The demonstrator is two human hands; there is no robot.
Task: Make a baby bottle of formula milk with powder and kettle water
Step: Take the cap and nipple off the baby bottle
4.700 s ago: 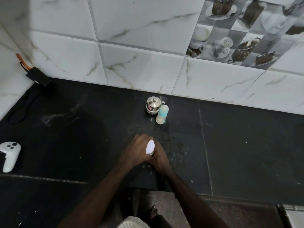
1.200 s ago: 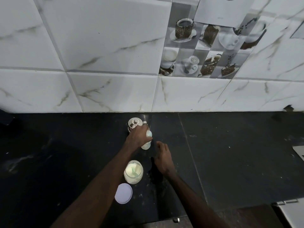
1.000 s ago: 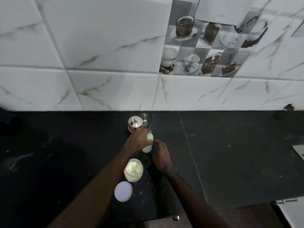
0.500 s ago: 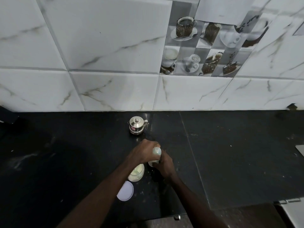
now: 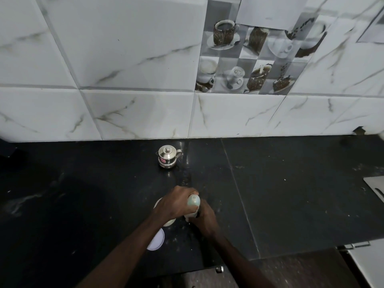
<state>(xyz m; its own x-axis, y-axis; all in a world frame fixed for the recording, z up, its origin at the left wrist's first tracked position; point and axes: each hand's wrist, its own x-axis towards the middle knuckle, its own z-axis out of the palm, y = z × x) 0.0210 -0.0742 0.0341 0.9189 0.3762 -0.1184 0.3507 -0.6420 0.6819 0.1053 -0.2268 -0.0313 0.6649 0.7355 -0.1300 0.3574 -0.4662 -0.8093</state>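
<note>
Low centre of the frame, both hands, left hand [image 5: 176,204] and right hand [image 5: 204,218], clench the baby bottle [image 5: 193,201] above the worktop [image 5: 291,194], probably uncapping it; powder jar [image 5: 168,222] open, steel kettle [image 5: 167,156] untouched, filling remains.

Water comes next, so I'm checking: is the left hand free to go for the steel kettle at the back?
Probably not right now. The left hand is wrapped around the baby bottle, with the right hand gripping lower down. The counter between them and the kettle looks bare.
</note>
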